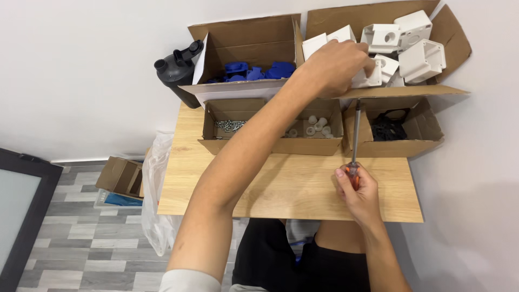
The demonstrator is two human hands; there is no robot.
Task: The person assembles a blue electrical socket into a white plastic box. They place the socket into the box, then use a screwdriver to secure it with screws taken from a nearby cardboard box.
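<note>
So far nothing sits assembled on the surface (281,189): the left hand (335,67) at one o'clock has its fingers closing on a white plastic housing (368,80) in its box (454,38), while the right hand (358,192) grips a screwdriver (355,135) upright.

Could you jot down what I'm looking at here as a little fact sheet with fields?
Setting: wooden table against a white wall
Left hand: reaching into the box of white parts, fingers on a white part
Right hand: gripping a screwdriver, shaft pointing away from the person
Back left box: blue parts
Front boxes: screws, small white caps, black parts
Beside table: black bottle, plastic bag
</note>
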